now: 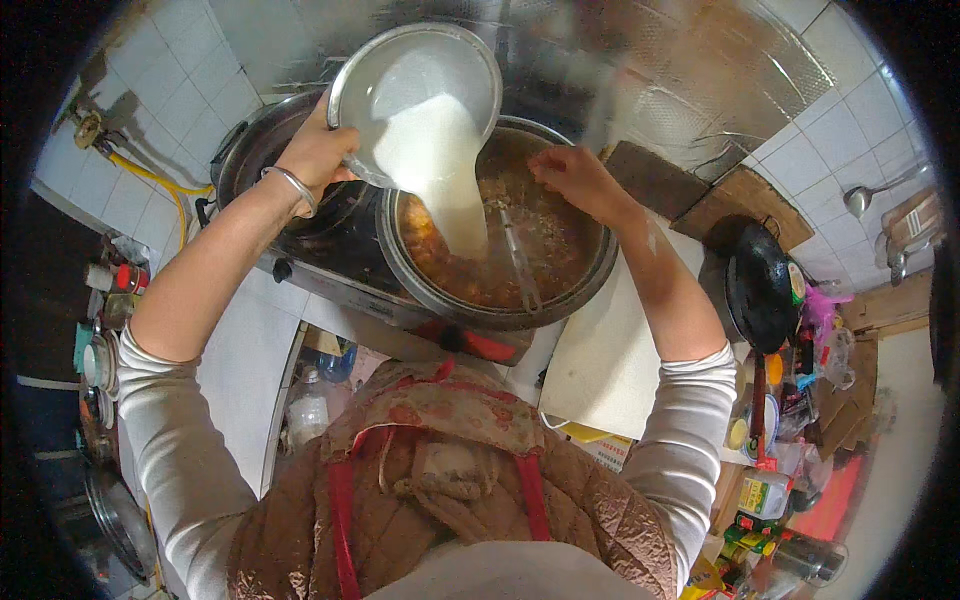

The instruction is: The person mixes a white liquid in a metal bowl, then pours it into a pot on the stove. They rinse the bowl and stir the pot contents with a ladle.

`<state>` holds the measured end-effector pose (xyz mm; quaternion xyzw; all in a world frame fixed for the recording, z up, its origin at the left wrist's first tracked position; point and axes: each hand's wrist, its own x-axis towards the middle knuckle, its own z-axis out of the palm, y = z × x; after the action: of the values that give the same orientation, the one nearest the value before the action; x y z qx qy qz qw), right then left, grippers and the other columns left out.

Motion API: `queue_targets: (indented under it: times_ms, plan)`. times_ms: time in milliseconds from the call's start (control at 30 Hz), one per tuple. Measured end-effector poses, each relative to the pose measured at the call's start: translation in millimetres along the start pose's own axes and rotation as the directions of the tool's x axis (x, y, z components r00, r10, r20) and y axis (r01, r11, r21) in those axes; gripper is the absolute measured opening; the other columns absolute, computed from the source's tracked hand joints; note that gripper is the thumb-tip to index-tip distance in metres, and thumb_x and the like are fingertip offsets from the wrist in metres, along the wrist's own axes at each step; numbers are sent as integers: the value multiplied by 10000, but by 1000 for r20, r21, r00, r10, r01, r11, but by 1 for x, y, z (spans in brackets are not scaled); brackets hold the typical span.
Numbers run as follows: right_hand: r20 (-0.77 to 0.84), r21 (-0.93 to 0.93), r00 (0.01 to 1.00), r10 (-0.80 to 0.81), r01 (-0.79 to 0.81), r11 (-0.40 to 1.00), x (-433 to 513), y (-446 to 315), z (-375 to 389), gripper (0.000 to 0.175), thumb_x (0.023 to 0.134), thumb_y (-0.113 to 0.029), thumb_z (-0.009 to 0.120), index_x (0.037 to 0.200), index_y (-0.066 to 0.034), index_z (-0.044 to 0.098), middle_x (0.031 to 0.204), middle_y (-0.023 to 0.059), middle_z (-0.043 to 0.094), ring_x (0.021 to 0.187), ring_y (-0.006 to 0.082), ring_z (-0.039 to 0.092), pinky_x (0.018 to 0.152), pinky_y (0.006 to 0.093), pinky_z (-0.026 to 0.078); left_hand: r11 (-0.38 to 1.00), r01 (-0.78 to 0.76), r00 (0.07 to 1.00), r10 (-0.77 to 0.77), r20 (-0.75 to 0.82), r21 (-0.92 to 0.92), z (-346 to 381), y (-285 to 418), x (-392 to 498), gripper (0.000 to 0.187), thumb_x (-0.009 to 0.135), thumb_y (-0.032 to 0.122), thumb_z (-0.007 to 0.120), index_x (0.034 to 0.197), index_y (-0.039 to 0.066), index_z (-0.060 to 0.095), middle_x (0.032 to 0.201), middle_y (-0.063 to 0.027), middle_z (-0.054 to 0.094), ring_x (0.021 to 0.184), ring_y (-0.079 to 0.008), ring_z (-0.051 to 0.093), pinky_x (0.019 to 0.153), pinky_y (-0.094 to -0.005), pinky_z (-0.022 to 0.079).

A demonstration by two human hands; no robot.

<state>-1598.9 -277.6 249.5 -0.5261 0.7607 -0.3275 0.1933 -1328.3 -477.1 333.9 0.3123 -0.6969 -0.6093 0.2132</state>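
Observation:
My left hand [322, 150] grips the rim of a tilted metal bowl [360, 82]. White liquid [442, 165] pours from the bowl into a large round pan [611, 255] on the stove. Brown, bubbling broth with food pieces [555, 262] fills the pan. A long-handled utensil [517, 255] lies in the broth, its far end hidden. Over the right back part of the pan is my right hand [570, 180], fingers bent; whether it holds anything small is unclear.
Left of the pan, a second large dark pan [240, 169] sits on the gas stove [360, 292]. A pale board [600, 360] lies to the right. Farther right are a black wok [765, 285], bottles and bags. Foil sheeting [675, 67] covers the back wall; a yellow hose [150, 176] runs at left.

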Motion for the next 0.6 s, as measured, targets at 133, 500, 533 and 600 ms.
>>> queue_targets:
  times_ms: [133,500,533,600]
  plan:
    - [12,-24,1000,-28,28,999,-8,1,-2,261,882,-166,591,1057,22,637,913,61,655,840,118,580,779,266,472,987,-129,990,134,-42,98,5,-4,6,797,792,-7,470,1491,235,172,1164,-123,542,937,-165,573,601,-295,543]
    - [-5,-139,1000,-13,12,990,-23,-6,-9,267,864,-156,589,1058,21,638,976,135,678,902,193,633,834,311,481,709,-548,797,604,18,443,16,-6,7,850,769,-47,476,1499,248,155,945,-64,446,790,-143,416,759,-252,421]
    - [-13,-158,1000,-20,18,987,-23,-6,-10,267,862,-159,593,1056,19,638,970,138,678,899,197,635,830,311,482,694,-565,781,624,18,447,18,-4,5,852,762,-55,470,1498,242,161,1021,-66,412,862,-150,397,787,-254,410]
    - [-19,-190,1000,-24,20,982,-24,-6,-10,266,860,-164,596,1053,14,638,958,142,678,893,206,640,824,314,486,723,-568,792,610,21,393,20,-1,-1,845,752,-64,455,1497,216,172,1276,-78,332,1098,-169,376,895,-256,383]
